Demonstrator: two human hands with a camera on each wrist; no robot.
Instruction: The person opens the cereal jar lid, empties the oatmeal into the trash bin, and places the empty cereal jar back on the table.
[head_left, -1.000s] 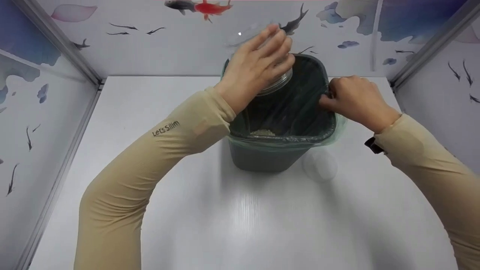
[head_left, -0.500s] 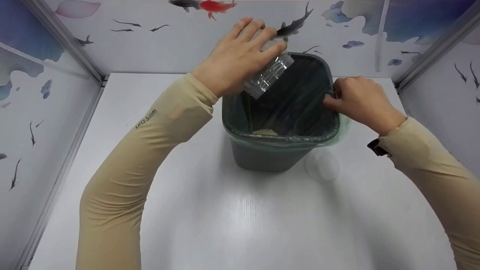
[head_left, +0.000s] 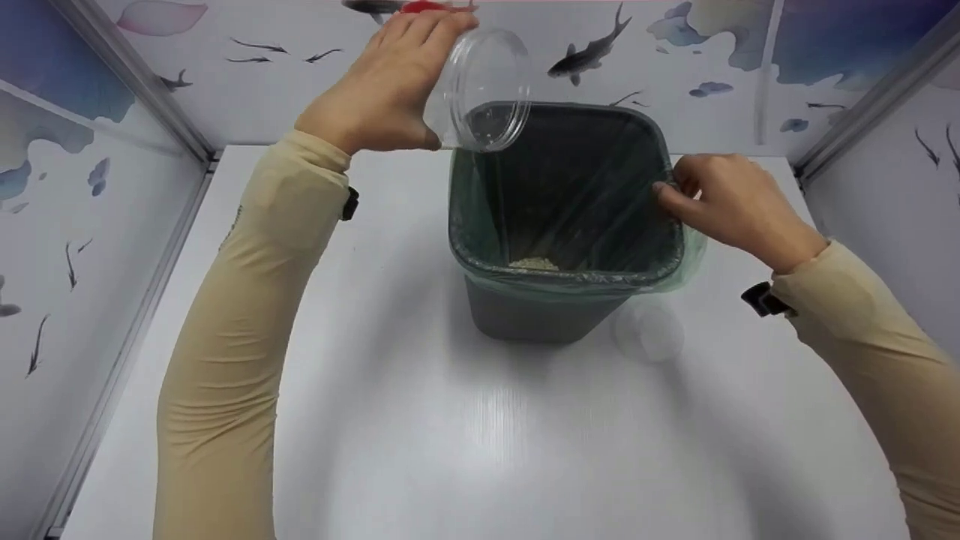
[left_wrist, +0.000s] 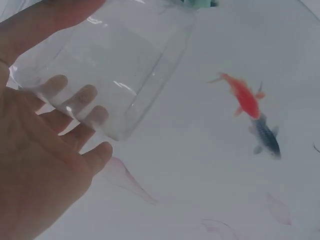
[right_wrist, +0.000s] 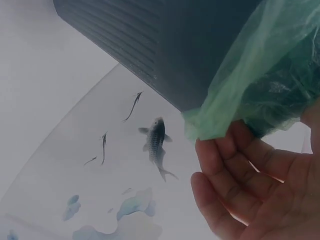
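My left hand (head_left: pixel 382 86) grips a clear plastic jar (head_left: pixel 487 90) on its side at the back left of the bin, mouth turned to the right. A few small specks cling inside the jar. In the left wrist view, fingertips show through the jar's wall (left_wrist: pixel 120 60). A grey trash bin (head_left: pixel 536 315) stands upright, lined with a thin green bag (head_left: pixel 476 217). My right hand (head_left: pixel 739 206) pinches the bin's right rim and bag, thumb inside. Its other fingers lie outside against the bag (right_wrist: pixel 225 95) in the right wrist view. Pale grainy material (head_left: pixel 534 264) lies inside the bin.
A clear round lid (head_left: pixel 649 332) lies on the white table (head_left: pixel 480 450), just right of the bin's base. Panels printed with fish (head_left: pixel 589 56) close off the back and both sides.
My left hand has moved left with the jar, from mouth-down over the bin to lying sideways at its back left. The right hand still holds the bin's rim.
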